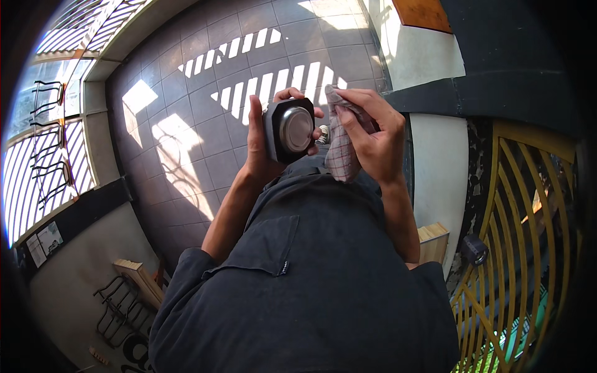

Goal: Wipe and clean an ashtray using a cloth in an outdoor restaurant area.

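Observation:
My left hand grips a dark, squarish object with cut corners, whose upper side carries a round, shiny metal disc. The fingers wrap round its far edge and the thumb lies along its left side. To the right, my right hand pinches a checked cloth with thin red lines between thumb and fingers. The cloth hangs beside the dark object, with a small gap between them. What the object is exactly, I cannot tell.
Sunlit grey floor tiles lie below my hands. On the left are a window with slats and black metal hooks. A yellow slatted metal gate stands at the right, near a pale low wall and a wooden block.

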The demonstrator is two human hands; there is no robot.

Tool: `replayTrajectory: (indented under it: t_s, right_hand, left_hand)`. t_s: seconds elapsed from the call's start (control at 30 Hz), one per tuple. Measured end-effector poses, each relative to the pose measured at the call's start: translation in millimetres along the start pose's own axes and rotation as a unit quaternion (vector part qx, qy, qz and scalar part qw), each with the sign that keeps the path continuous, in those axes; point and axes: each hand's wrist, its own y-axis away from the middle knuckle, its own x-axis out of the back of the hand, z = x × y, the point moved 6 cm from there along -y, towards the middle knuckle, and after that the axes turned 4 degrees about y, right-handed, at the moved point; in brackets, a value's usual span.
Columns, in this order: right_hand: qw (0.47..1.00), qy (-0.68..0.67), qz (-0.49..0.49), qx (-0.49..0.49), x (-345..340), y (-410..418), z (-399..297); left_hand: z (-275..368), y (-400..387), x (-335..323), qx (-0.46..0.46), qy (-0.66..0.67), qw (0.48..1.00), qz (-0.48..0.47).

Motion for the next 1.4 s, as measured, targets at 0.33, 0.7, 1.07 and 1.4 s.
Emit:
replayTrajectory:
  t_s: [0.33, 0.7, 1.07, 1.4]
  right_hand:
    - [0.978, 0.088, -0.083, 0.170, -37, 25, -45]
    - [0.969, 0.160, -0.061, 0.181, -34, 17, -57]
    - [0.966, 0.207, -0.037, 0.152, -28, 21, -61]
    - [0.980, 0.155, -0.037, 0.120, -26, 17, -58]
  left_hand:
    - [23, -5, 28, -0.138, -0.113, 0.946, 0.271]
    - [41, 4, 20, -0.279, -0.269, 0.882, 0.269]
    - [27, 6, 12, -0.269, -0.318, 0.876, 0.244]
    - [29, 21, 9, -0.264, -0.383, 0.856, 0.226]
